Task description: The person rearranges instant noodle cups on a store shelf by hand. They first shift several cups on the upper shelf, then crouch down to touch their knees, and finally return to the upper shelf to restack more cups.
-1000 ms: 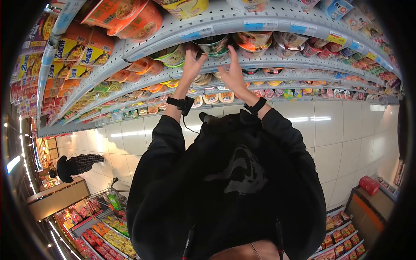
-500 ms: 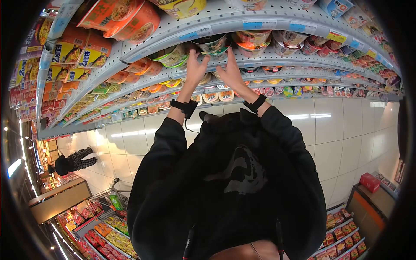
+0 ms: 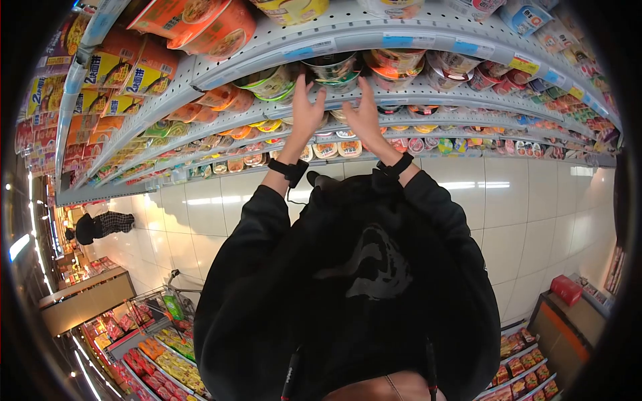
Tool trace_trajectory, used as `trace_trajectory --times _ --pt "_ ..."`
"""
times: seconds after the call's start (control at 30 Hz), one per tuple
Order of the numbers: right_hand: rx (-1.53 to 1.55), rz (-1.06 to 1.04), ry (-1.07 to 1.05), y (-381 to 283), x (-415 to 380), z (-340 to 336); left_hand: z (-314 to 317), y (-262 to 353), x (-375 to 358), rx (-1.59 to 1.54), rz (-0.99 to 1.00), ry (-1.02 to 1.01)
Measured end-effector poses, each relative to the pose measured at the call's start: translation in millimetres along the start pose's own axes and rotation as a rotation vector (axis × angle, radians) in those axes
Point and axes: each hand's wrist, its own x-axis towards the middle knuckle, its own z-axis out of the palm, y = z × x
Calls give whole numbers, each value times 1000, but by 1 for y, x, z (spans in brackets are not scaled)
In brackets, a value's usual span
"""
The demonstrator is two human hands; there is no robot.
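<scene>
Both arms reach up to a shelf of instant noodle bowls. My left hand (image 3: pixel 308 110) has its fingers apart at the left side of a dark green bowl (image 3: pixel 334 69), with a bright green bowl (image 3: pixel 269 83) just to its left. On the other side of the dark bowl is my right hand (image 3: pixel 362 110), fingers spread, near an orange bowl (image 3: pixel 396 65). The dark bowl stands on the shelf between the hands. Whether the fingertips touch it is hard to tell.
A shelf edge with price labels (image 3: pixel 394 43) runs just above the hands. Lower shelves hold more bowls. A shopping cart (image 3: pixel 150 309) stands at the lower left, and a person (image 3: pixel 100 227) is farther off. Tiled floor (image 3: pixel 515 234) lies behind me.
The view has shifted slightly. My hands are a little lower relative to the dark bowl, and the person at the far left appears farther left.
</scene>
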Motion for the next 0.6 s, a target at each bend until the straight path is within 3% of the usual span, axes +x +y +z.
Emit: trace_trajectory --times 0.17,0.23,0.4,0.47,0.53,0.6 --pt "-48 -39 29 7 -11 -4 -34 0 -34 167 76 230" --pt "97 -36 -192 3 -11 -3 -59 -12 -38 185 26 326" --pt "114 -89 -399 -23 -7 29 -105 -21 -21 68 -29 555" --pt "111 -107 -445 -32 -2 43 -119 -29 -8 -80 -46 456" --pt "-9 -279 -323 -35 5 58 -132 -45 3 -120 -52 396" --pt "-23 -218 -381 -36 13 70 -143 -49 12 -98 -129 175"
